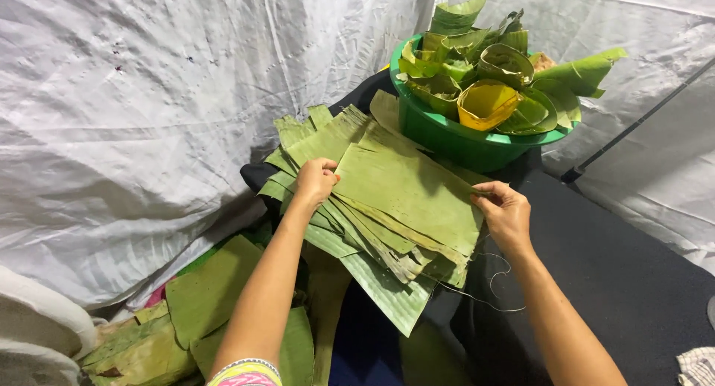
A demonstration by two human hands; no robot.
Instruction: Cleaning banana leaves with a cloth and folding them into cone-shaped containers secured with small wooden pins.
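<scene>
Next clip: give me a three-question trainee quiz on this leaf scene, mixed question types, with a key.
1. True or false: both hands touch the top leaf of the stack.
2. What does the green tub hold? A) water B) rolled leaves C) thread
3. Fill in: the left hand grips the top leaf at its ___ edge, as the camera sees it.

Key:
1. True; the right hand pinches the opposite edge.
2. B
3. left
</scene>
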